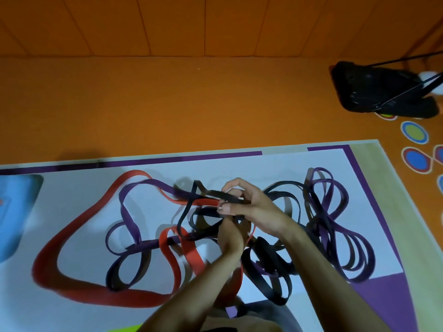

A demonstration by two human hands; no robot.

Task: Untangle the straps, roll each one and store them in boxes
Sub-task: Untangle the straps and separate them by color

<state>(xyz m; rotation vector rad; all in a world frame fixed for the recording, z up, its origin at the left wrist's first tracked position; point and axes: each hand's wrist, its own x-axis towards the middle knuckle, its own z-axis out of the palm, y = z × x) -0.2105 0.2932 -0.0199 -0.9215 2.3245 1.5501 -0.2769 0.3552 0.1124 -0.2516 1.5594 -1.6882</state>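
right hand (247, 204): raised over the middle of the tangle, thumb and fingers curled, pinching a black strap (213, 194) near one end of its run; the strap is lifted off the mat there.
left hand (229, 236): just below the right hand and touching it, back of hand to camera. Fingers are tucked under the right hand and blurred, so I cannot tell the grip.
black strap: from the pinch it runs left to a sharp fold, drops in a loop, then comes back toward the left hand.
red strap (96, 293): widest band. One big loop covers the left half of the mat; a smaller loop in the middle passes under the left forearm.
purple strap (128, 212): several loops inside the red loop, crossing the red strap at the top and near the centre.
right bundle (316, 224): purple and dark loops piled together, right of the right forearm.
black loops (261, 281): flat on the mat between the two forearms.
mat (72, 195): white with a purple border, holds all the straps, lies on the orange floor (191, 104).
blue object (14, 212): at the mat's left edge, cut by the frame, apart from the straps; cannot tell what it is.
black bag (374, 92): on the floor at far right, off the mat.
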